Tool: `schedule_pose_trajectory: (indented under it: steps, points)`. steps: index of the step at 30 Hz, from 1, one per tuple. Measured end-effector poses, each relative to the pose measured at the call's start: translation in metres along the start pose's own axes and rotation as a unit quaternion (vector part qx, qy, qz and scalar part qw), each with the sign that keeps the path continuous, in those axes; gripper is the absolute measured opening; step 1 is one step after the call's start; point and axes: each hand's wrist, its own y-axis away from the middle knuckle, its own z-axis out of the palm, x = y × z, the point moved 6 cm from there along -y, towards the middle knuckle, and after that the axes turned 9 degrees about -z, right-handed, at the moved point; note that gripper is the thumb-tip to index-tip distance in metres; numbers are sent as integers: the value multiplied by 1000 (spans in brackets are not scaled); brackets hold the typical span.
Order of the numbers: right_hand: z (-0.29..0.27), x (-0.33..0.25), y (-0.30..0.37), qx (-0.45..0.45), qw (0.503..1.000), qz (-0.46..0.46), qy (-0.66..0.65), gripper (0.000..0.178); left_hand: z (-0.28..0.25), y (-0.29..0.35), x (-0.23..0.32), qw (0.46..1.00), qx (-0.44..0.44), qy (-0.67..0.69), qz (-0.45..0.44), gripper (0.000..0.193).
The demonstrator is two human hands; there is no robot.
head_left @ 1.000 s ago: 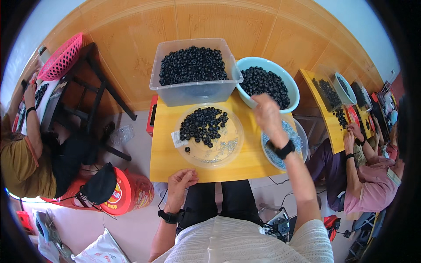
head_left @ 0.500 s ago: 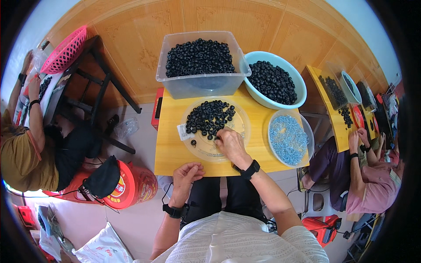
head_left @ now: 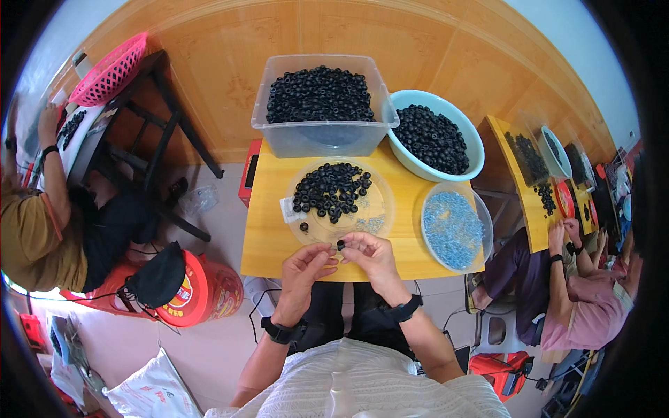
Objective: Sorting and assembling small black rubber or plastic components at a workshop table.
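My right hand [head_left: 374, 261] pinches a small black ring-shaped piece [head_left: 341, 245] between thumb and fingertips, just above the table's near edge. Beside it my left hand [head_left: 304, 270] is closed in a pinch with its fingertips close to the piece; anything in them is too small to make out. Beyond both hands lies a clear round tray [head_left: 382, 196] on the yellow table [head_left: 268, 244]. A heap of similar black pieces [head_left: 327, 187] covers its far part, and one loose piece [head_left: 304, 226] lies apart. Tiny pale silvery bits [head_left: 371, 224] are scattered near its right side.
A clear box [head_left: 324, 143] and a light-blue basin [head_left: 418, 159], both full of black pieces, stand at the back. To the right, a clear tub [head_left: 454, 230] holds small blue bits. Co-workers sit left [head_left: 35, 237] and right [head_left: 589, 306]. A red bucket [head_left: 216, 285] stands on the floor.
My right hand has come back from the heap toward me with a black piece in it. My left hand has moved slightly right, and the two hands now meet.
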Motion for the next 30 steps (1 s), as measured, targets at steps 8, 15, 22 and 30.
schedule_pose_trajectory:
  steps: [8,15,22,30]
  points:
    - [34,-34,30,33,894,-259,365,21,-3,2,-16,996,-23,82,4,17]
    - [13,-40,4,-58,876,-246,411,16,-12,4,-17,996,-8,91,5,19]
    - [-59,-48,-84,15,772,-215,598,11,-17,12,-14,998,7,67,-8,21]
    - [-62,-27,-114,22,729,-143,669,10,-25,17,-21,997,16,78,-12,21]
